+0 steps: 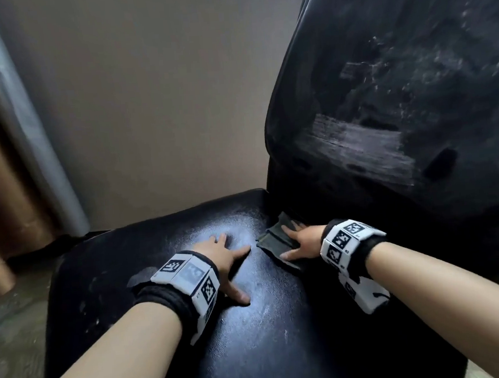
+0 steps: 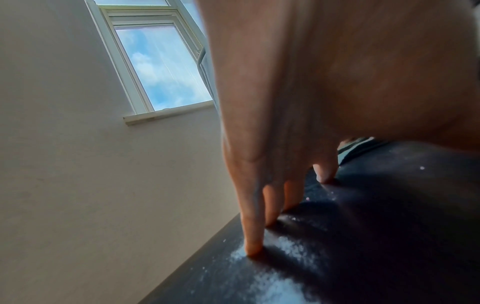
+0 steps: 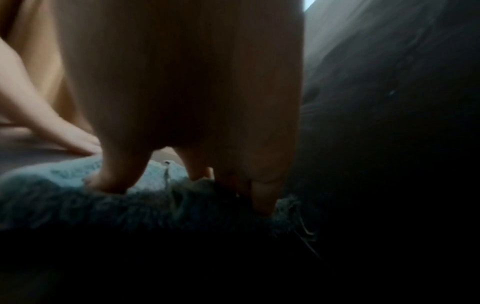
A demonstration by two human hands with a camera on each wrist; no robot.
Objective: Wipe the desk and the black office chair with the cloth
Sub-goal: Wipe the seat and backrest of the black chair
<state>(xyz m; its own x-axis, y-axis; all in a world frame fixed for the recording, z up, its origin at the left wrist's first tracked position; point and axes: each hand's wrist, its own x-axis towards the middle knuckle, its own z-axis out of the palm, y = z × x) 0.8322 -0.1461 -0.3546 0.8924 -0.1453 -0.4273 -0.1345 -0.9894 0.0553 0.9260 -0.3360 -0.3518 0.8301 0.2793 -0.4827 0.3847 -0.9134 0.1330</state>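
I am looking down at one black office chair (image 1: 251,321), its seat under both of my hands and its backrest (image 1: 398,90) rising on the right, scuffed with pale worn patches. My left hand (image 1: 223,258) is lying flat on the seat, fingers straight and spread, holding nothing; from the left wrist view its fingertips (image 2: 253,250) are pressing into the dusty, shiny black surface of the seat. My right hand (image 1: 303,242) is lying palm-down on the one cloth (image 1: 275,240), fingers stretched out over it rather than curled around it (the right wrist view is dark and blurred, but the fingers (image 3: 262,201) are plainly resting on the grey-green fuzzy cloth (image 3: 64,197)). The cloth is sitting on the seat right at the crease where seat meets backrest, just beside my left hand. I am wearing two marker bands, one on each wrist. One window (image 2: 158,65) is showing sky in the left wrist view.
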